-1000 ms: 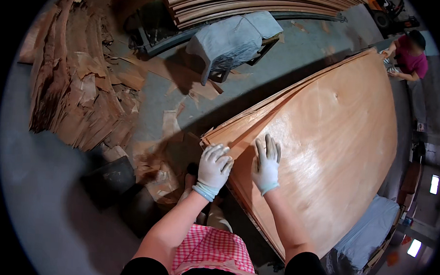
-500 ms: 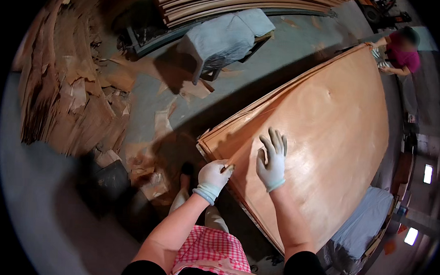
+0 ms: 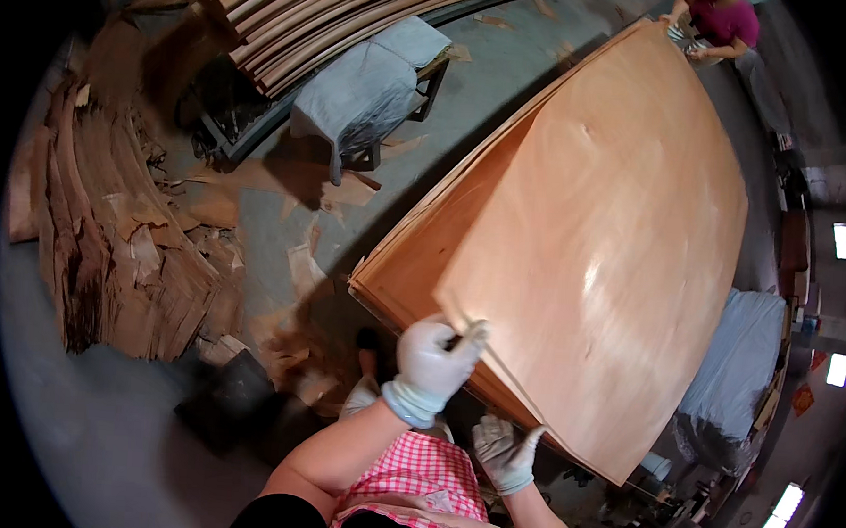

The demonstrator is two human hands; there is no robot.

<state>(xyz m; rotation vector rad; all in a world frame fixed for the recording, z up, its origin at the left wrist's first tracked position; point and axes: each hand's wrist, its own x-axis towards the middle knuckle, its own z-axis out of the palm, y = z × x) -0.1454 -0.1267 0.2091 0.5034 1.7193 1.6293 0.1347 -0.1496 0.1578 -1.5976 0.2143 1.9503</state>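
Across a grey workshop floor [image 3: 282,248] lies a tall stack of veneer sheets [image 3: 413,273]. Its top sheet [image 3: 613,235] is lifted at the near corner, pinched in the gloved left hand [image 3: 433,354]. Below the edge, the right hand [image 3: 504,452] hangs open. Scrap veneer [image 3: 112,250] crowds the left; another person [image 3: 721,22] holds the far end.

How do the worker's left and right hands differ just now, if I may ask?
The left hand is raised and pinches the near corner of the top veneer sheet; the right hand sits lower, under the sheet's near edge, fingers spread. Whether the right hand touches it is unclear. Both wear pale gloves.
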